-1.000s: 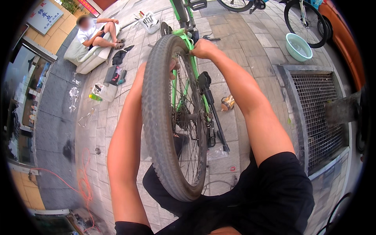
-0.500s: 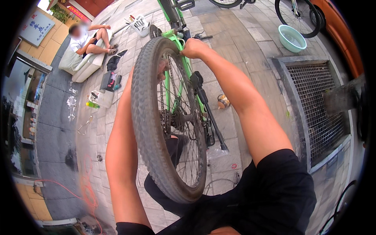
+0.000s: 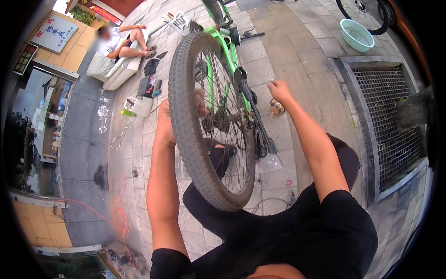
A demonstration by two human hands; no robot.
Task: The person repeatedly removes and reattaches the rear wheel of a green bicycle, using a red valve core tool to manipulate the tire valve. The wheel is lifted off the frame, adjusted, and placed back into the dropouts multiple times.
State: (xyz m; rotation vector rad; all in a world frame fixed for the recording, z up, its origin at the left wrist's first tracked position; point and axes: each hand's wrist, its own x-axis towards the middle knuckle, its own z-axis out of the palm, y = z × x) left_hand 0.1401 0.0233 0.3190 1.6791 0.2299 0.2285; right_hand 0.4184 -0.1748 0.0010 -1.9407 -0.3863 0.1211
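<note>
A green bicycle (image 3: 218, 60) stands close in front of me, its knobby black wheel (image 3: 186, 125) filling the middle of the view. My left hand (image 3: 165, 123) reaches around the far left side of the tyre and grips it; its fingertips show through the spokes. My right hand (image 3: 278, 88) hovers to the right of the frame, off the bicycle, fingers curled together. Whether it pinches something small is unclear. The black stay and kickstand (image 3: 255, 125) run down between the wheel and my right forearm.
A person sits on a white bench (image 3: 116, 69) at upper left, tools and boxes (image 3: 146, 88) on the paving beside it. A small can (image 3: 277, 108), a green basin (image 3: 357, 35), a metal drain grate (image 3: 390, 107), an orange cord (image 3: 118, 214) and another bicycle's wheel (image 3: 367, 14) lie around.
My right hand has let go of the top of the wheel and frame and moved right and down. The view has pulled back from the wheel. My left hand stays on the tyre.
</note>
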